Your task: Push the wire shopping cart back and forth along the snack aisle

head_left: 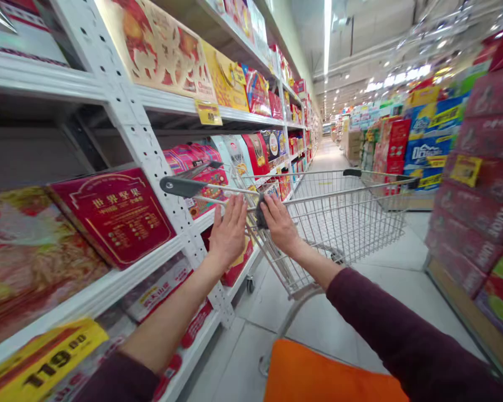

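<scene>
A wire shopping cart (360, 223) stands askew in the aisle, its near end beside the left shelves. My left hand (227, 234) is held up flat with its fingers stretched, at the cart's metal rail near the dark grey handle piece (182, 186). To its right, my right hand (280, 224) has its fingers extended, the tips at a black corner piece (261, 212) of the cart. Neither hand wraps round the rail. Contact under the palms is hidden. Nothing is visible lying in the basket.
White shelves (129, 134) with boxed goods, including a dark red gift box (117, 215), run along the left. Stacked juice cartons (478, 184) rise at the right. An orange item (327, 374) is low in front of me. Tiled floor (331, 312) lies beneath the cart.
</scene>
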Demonstrator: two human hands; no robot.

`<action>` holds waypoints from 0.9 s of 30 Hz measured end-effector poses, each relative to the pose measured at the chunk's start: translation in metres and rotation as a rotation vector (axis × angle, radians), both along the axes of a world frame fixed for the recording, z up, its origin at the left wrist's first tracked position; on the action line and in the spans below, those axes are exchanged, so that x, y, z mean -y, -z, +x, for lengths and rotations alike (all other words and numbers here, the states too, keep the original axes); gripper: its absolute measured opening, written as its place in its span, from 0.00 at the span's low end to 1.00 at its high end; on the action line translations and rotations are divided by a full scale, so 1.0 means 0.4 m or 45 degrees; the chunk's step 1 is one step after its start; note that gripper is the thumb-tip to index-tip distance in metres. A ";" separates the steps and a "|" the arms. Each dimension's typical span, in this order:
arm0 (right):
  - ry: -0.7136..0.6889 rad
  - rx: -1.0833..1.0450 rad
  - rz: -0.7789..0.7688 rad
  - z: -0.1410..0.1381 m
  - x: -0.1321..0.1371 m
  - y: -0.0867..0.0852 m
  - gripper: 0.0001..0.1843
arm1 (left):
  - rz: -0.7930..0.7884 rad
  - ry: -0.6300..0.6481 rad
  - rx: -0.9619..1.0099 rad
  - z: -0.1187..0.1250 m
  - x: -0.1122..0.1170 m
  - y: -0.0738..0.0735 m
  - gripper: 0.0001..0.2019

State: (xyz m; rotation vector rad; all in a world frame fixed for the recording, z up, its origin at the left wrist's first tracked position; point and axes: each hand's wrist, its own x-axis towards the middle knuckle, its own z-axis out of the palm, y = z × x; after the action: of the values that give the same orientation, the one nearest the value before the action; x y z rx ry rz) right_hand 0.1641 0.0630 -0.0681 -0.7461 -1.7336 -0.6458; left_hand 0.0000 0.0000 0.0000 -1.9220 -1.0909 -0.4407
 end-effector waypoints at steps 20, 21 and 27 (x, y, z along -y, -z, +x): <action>-0.120 0.276 0.063 -0.129 0.071 -0.185 0.22 | 0.086 0.023 0.347 -0.105 0.023 -0.095 0.43; -0.106 0.287 0.060 -0.112 0.063 -0.159 0.22 | 0.078 0.018 0.330 -0.100 0.023 -0.077 0.43; -0.082 0.270 0.060 -0.037 0.060 -0.076 0.22 | 0.010 0.069 0.269 -0.091 0.028 -0.007 0.41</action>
State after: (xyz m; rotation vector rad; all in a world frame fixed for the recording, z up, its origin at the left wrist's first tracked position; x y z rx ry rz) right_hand 0.1492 0.0391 -0.0375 -0.6037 -1.9209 -0.7403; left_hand -0.0364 -0.0111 0.0027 -1.9340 -1.1705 -0.6902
